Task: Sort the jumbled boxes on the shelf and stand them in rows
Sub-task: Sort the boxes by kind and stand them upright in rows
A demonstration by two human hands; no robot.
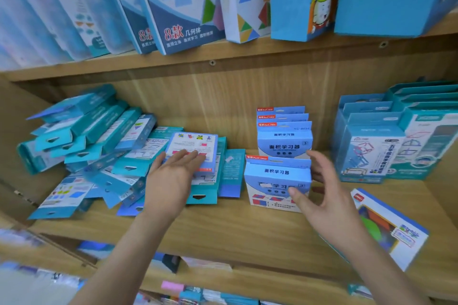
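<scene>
Right hand (322, 198): fingers spread, thumb touching the front standing box (277, 176), no clamp visible. Left hand (173, 176): fingers straight, flat on the lying box (192, 148) atop the jumbled pile (86, 136), mid-shelf (223, 225). Behind, the row (285, 136) stood upright. Likely light, stiff, glossy card. Pinch the side edges, not the hang tab.

Head camera looks forward and down, close on the wooden shelf (223, 228)

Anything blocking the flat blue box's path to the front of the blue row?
Only the right hand: it is at the front box, thumb across the face where the next one would stand. The flat blue box lies under the left hand.
</scene>
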